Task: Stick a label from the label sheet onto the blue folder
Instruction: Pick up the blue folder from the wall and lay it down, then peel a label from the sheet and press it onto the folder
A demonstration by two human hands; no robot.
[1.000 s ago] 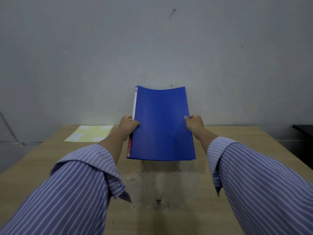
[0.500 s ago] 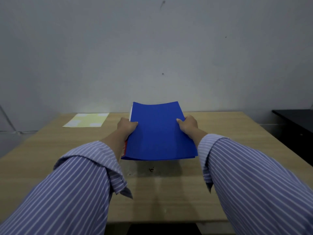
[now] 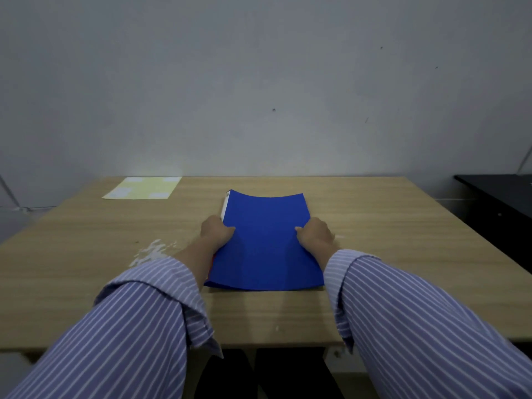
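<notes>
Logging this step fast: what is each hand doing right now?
Left hand: closed on the left edge of the blue folder.
Right hand: closed on the folder's right edge.

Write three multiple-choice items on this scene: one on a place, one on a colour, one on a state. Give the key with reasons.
1. Where does the pale yellow label sheet lie on the light wooden table?
A far left corner
B near right edge
C on the folder

2. What colour is the plastic folder?
A red
B blue
C green

3. How is the folder held?
A left hand only
B untouched
C both hands

Key: 1 A, it lies by the wall at far left; 2 B, its cover is blue; 3 C, the left hand and right hand grip its side edges.
</notes>
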